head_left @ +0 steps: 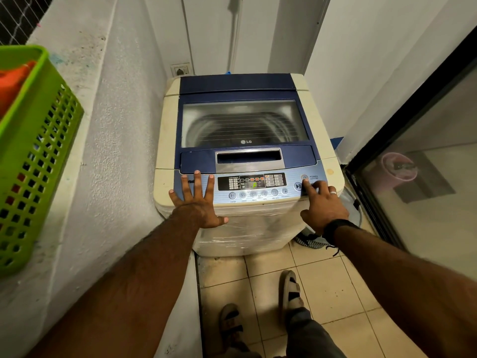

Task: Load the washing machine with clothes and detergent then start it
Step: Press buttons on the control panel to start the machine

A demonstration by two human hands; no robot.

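Observation:
A cream and blue top-loading washing machine stands in a narrow corner with its glass lid closed. The drum shows dimly through the glass. The control panel is lit, with a green character on its display. My left hand lies flat on the panel's left end, fingers spread. My right hand has its index finger on the panel's right end, between the power button and the start/pause button; the other fingers are curled. A green laundry basket sits on the ledge at left, with orange cloth inside.
A rough white wall and ledge run along the left. A wall socket sits behind the machine. A dark-framed glass door closes off the right side. Striped cloth lies on the tiled floor beside the machine. My sandalled feet stand below.

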